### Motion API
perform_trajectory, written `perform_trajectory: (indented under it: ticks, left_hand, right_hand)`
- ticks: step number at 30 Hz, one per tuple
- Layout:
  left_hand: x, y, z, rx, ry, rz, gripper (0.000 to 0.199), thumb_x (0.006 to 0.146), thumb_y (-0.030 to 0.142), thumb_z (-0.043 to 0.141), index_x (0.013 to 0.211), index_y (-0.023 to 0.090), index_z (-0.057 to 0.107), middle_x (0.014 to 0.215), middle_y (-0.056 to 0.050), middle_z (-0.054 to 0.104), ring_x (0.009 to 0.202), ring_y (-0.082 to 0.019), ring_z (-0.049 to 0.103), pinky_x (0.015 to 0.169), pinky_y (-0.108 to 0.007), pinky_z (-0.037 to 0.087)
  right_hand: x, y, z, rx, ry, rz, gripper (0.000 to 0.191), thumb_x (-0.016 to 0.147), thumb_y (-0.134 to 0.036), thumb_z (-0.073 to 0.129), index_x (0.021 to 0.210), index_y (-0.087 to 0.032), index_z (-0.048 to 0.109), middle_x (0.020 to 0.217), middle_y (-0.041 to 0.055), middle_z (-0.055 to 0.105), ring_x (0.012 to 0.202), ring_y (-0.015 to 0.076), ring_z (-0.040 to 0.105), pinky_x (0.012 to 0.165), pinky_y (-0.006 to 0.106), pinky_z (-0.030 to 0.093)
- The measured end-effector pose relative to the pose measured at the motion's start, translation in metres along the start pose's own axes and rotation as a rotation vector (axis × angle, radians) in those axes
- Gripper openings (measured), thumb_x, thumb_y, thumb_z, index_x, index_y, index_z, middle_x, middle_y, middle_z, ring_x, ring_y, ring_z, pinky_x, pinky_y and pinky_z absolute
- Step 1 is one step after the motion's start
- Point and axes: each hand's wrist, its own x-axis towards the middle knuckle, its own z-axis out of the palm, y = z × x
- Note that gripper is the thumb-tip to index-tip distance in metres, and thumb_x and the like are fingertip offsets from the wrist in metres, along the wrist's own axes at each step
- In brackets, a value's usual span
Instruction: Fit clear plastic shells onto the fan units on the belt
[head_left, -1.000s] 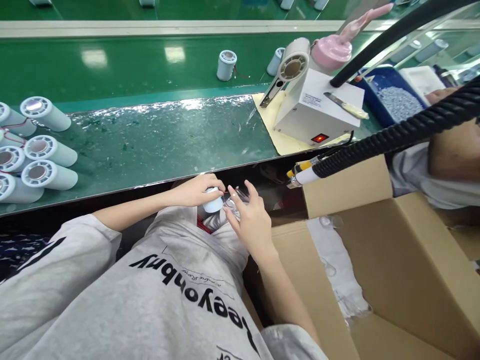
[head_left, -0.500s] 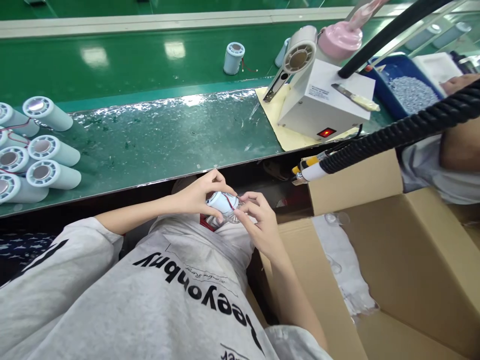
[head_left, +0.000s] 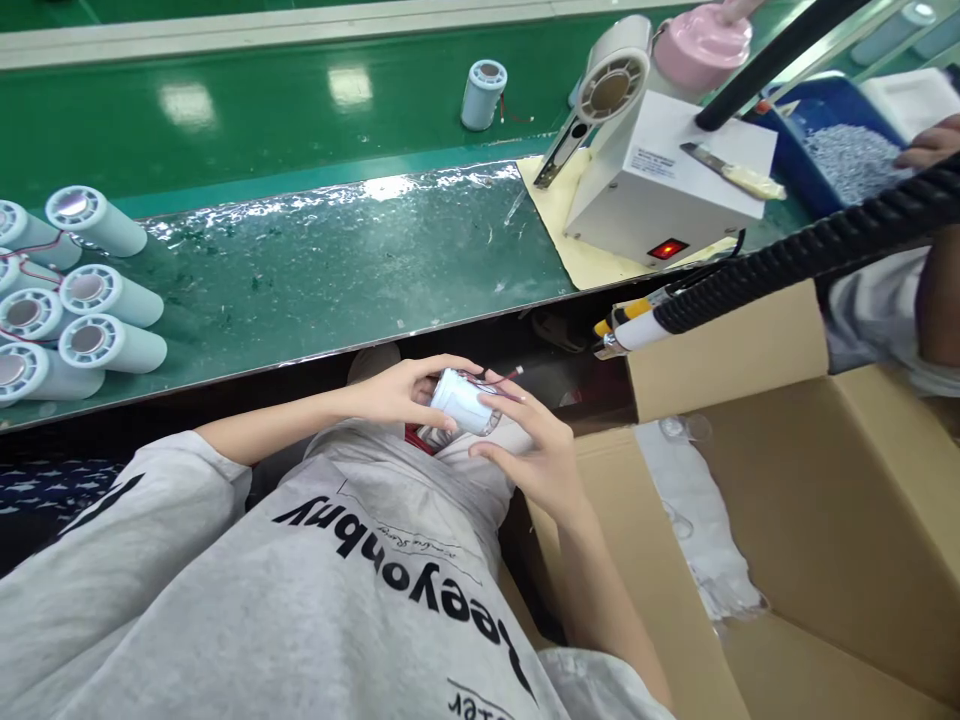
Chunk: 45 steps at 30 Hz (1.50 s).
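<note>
A glossy green work surface point(head_left: 337, 270) runs across the station, with a green belt point(head_left: 262, 130) behind it. A cluster of light-blue cylinders point(head_left: 124, 345) with slotted end rings lies at the left end of the surface. One upright light-blue cylinder with a red lead point(head_left: 481, 100) stands on the belt. At the right, a white box-shaped metal unit point(head_left: 675, 170) rests on a yellow sheet point(head_left: 551, 225); its red rocker switch point(head_left: 667, 249) is lit. A knife with a wrapped handle point(head_left: 739, 178) lies on top of the unit. The handled workpiece, a light-blue cylinder with thin wire leads point(head_left: 461, 402), is located above the person's lap, in front of the surface edge, tilted. The left hand point(head_left: 405, 390) grips its left end between thumb and fingers. The right hand point(head_left: 536, 440) is partly spread: fingers contact the right end, thumb stands apart below. Clear plastic point(head_left: 491, 422) shows at that end. An open brown cardboard carton point(head_left: 847, 520) stands beside the right forearm.
</note>
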Motion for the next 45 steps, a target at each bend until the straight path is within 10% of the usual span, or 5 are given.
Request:
perform_trajectory:
  ticks: [5, 18, 45]
  left_hand:
    - [-0.002, 0.002, -0.001, -0.006, -0.041, -0.041, 0.081, 0.072, 0.029, 0.087, 0.146, 0.025, 0.055, 0.143, -0.014, 0.062, 0.108, -0.022, 0.070, 0.090, -0.034, 0.057]
    - [-0.004, 0.015, -0.002, 0.213, -0.131, 0.175, 0.069, 0.076, 0.029, 0.085, 0.142, 0.028, 0.063, 0.154, -0.011, 0.056, 0.141, -0.029, 0.055, 0.110, -0.040, 0.051]
    - [-0.003, 0.008, -0.008, 0.295, -0.149, 0.270, 0.071, 0.078, 0.030, 0.085, 0.145, 0.030, 0.060, 0.153, -0.012, 0.056, 0.142, -0.029, 0.054, 0.114, -0.041, 0.049]
  right_hand:
    - [-0.009, 0.002, -0.001, -0.093, 0.000, -0.143, 0.035, 0.088, -0.035, 0.080, 0.120, -0.028, 0.070, 0.131, 0.0099, 0.072, 0.127, 0.0308, 0.066, 0.107, 0.051, 0.058]
    - [-0.012, -0.005, -0.007, 0.277, -0.084, 0.230, 0.054, 0.076, -0.051, 0.088, 0.118, -0.027, 0.063, 0.123, 0.0090, 0.071, 0.107, 0.0259, 0.073, 0.088, 0.038, 0.065]
    - [0.002, -0.006, 0.010, 0.682, -0.191, 0.730, 0.075, 0.069, -0.088, 0.067, 0.095, -0.020, 0.056, 0.061, 0.0016, 0.068, 0.043, 0.0160, 0.064, 0.037, 0.022, 0.052]
